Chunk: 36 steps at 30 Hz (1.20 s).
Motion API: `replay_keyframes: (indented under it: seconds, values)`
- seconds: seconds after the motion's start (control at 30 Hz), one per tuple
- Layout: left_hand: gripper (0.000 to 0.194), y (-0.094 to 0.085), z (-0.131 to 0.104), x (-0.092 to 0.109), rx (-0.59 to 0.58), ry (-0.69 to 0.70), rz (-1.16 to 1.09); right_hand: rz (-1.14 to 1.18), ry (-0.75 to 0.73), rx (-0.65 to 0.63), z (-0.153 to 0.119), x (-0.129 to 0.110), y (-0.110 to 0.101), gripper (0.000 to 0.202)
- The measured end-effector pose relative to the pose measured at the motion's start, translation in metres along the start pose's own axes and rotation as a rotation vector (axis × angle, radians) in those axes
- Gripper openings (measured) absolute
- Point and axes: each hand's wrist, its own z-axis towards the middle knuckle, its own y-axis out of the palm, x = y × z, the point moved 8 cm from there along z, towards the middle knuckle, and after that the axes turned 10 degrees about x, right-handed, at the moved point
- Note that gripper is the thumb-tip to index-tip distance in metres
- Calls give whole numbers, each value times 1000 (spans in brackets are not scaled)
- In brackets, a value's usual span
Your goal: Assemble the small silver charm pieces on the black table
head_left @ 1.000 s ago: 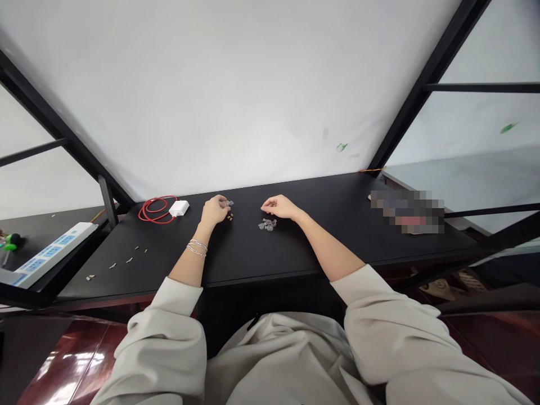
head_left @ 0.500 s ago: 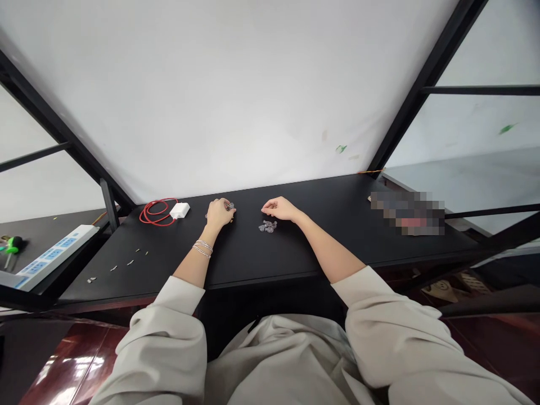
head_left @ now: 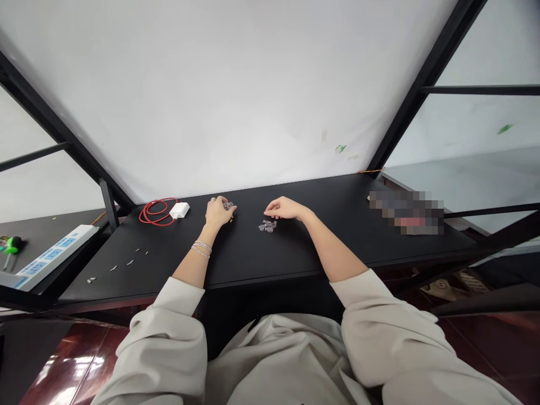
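Head feed: both hands over the black counter (head_left: 240, 253), loose-parts handling by the look of it, one clear pile per hand. Left hand (head_left: 218, 212) is curled around a cluster of clear plastic pieces (head_left: 228, 206), which shows between thumb and fingers; I can't tell whether they're grasped or just fenced in. A few tan bits (head_left: 231, 220) lie just under that thumb. Right hand (head_left: 284, 208) hangs beside and slightly beyond the second pile of clear plastic pieces (head_left: 268, 225); thumb and index tips are close together, but I can't tell if they've met or have anything tiny between them. That pile lies on the counter, near-side of the right fingers, well apart from the left cluster. My read: step in hand is fingertip work on these small pieces. Next move calls for a light, precise pinch, one piece at a time, without scattering the pile; clear on black, so edges are hard to judge from here. White charger (head_left: 179, 210) with its red cable (head_left: 140, 214) sits left of the left hand; pale scraps (head_left: 91, 279) lie nearer the left end.
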Motion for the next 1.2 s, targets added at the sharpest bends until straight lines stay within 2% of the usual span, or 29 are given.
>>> replay_keyframes:
  seconds: [0.1, 0.17, 0.3, 0.47, 0.63, 0.87, 1.03, 1.13, 1.2]
  values:
    - [24, -1, -3, 14, -43, 89, -85, -41, -17, -154, -7, 0, 0, 38]
    - [17, 2, -6, 20, -128, 123, -134, -85, -26, -187, -9, 0, -1, 45]
    - [5, -1, -6, 17, -231, 131, -134, -150, -37, -195, -9, -3, 3, 46]
    - [18, -7, -2, 4, -299, 134, -90, -164, -63, -197, -6, -2, 6, 37]
    - [12, -4, -5, 2, -365, 117, -86, -154, -65, -175, -6, -1, 2, 37]
    - [11, 4, -9, 8, -397, 139, -116, -8, -61, -143, -8, -7, 1, 42]
    - [8, 1, -8, 14, -301, 205, -146, 70, -4, -91, -11, -10, 0, 42]
    - [9, 1, -11, 21, -249, 204, -257, 87, 29, -31, -10, -11, -2, 40]
    - [12, 5, -16, 31, -262, 211, -397, 135, 38, 27, -9, -12, -4, 36]
